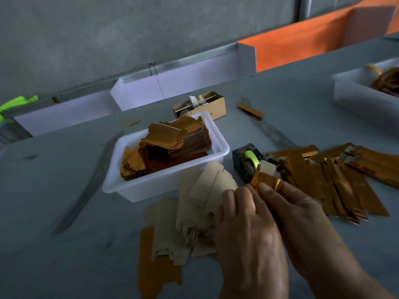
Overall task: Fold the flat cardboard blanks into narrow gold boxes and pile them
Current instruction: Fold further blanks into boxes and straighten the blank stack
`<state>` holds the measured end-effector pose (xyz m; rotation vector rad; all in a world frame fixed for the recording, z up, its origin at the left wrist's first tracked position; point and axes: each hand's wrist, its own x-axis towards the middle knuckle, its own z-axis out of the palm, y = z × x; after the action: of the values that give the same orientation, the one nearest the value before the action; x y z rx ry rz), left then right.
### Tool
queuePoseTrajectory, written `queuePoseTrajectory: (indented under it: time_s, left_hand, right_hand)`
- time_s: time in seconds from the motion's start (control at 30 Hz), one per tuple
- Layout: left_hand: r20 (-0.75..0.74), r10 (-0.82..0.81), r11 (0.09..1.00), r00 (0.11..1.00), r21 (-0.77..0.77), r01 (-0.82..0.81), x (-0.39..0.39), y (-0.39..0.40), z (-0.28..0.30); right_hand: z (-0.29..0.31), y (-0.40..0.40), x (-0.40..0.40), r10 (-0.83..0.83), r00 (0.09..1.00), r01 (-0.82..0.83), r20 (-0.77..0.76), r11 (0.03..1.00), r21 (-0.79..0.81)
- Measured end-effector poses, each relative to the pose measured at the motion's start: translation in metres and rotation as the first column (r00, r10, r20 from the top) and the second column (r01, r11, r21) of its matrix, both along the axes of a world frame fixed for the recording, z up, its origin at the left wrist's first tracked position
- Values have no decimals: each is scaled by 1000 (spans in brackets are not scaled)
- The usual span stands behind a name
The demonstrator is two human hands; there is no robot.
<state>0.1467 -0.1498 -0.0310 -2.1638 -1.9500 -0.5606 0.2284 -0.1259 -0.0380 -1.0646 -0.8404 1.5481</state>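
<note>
Between both hands, above the grey table (64, 244): one gold blank (266, 181), partly folded, pinched by left hand (248, 229) and right hand (295, 214). Behind: tape dispenser (247, 161). Left: loose flat blanks (194, 212), white tub (164, 184) of blanks. Right: folded gold boxes (336, 182), piled.

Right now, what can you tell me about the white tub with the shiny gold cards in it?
The white tub looks like smooth plastic, rectangular, with a rolled rim and rounded corners. It sits upright on the grey table, left of the tape dispenser. Inside lie gold cardboard blanks in untidy stacks, the far stack rising above the rim. Pale blanks on the table overlap its near edge. Neither hand touches it.
</note>
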Motion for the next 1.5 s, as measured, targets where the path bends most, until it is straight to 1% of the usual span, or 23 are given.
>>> queuePoseTrajectory:
  time_s: [0.03,0.1,0.13,0.17,0.23,0.3,0.33,0.37,0.4,0.43,0.5,0.6,0.67,0.7,0.73,0.8,0.87,0.9,1.0,1.13,1.27,1.4,1.5]
  left_hand:
    - [-4,-14,999,1000,-41,14,0,1,-1]
    - [11,-6,999,1000,-51,7,2,0,-3]
    - [16,11,1000,1000,6,-11,2,0,-6]
    - [76,3,999,997,33,-6,1,-1,-10]
    - [337,-16,999,941,-22,25,-1,-1,-9]
    - [453,81,990,888,-143,-17,-9,3,-1]
    - [552,141,973,822,-230,-13,-14,6,1]
    - [677,215,939,704,-340,41,-20,10,4]
    - [762,270,904,588,-411,118,-25,13,8]
    - [796,291,879,530,-441,181,-30,16,12]
    - [814,317,842,487,-478,251,-35,19,17]
    - [838,362,817,409,-497,294,-33,22,18]
    - [863,397,823,312,-485,295,-32,27,18]
    - [872,421,829,249,-482,285,-33,29,17]
    - [875,447,831,185,-483,275,-33,31,15]
    - [874,480,839,73,-482,254,-38,33,11]
    - [874,487,848,-11,-469,247,-43,33,7]
    - [873,485,852,-42,-462,248,-44,33,5]
    - [875,480,860,-71,-452,238,-45,36,2]
    - [876,478,860,-66,-451,240,-44,37,-1]
    - [875,483,857,-39,-463,229,-43,37,-3]
    - [879,475,860,-40,-454,235,-42,37,-4]
    - [882,470,861,-23,-453,233,-41,38,-5]
  right_hand:
    - [-1,0,0,5,1000,-5,1,1000,-5]
    - [-3,-1,-1,17,1000,-16,12,1000,-18]
    - [-5,-1,-2,16,1000,-15,21,1000,-22]
    - [-7,0,-2,6,1000,-5,31,1000,-24]
    - [-10,3,0,-29,999,30,21,999,-40]
    - [-13,6,2,-34,999,33,-19,998,-61]
    - [-14,6,3,-35,999,33,-35,998,-62]
    - [-14,8,3,-43,998,41,-44,998,-56]
    - [-15,9,4,-57,997,55,-44,997,-47]
    - [-16,10,4,-68,997,67,-31,997,-37]
    - [-16,12,4,-73,997,73,17,997,-11]
    - [-11,13,4,-60,991,55,118,998,44]
    - [-3,17,10,-62,980,44,187,994,100]
    - [0,21,17,-77,963,44,257,990,132]
    - [2,28,25,-112,931,57,349,985,162]
    - [0,45,46,-175,820,73,545,976,204]
    - [-6,61,61,-110,707,2,699,988,153]
    - [-10,66,65,-52,681,-41,731,993,108]
    - [-20,75,65,62,642,-121,764,992,21]
    - [-27,78,57,120,629,-163,768,986,-20]
    - [-30,78,50,120,633,-186,765,983,-1]
    - [-29,78,47,103,639,-161,762,987,2]
    - [-28,77,41,47,637,-132,769,990,49]
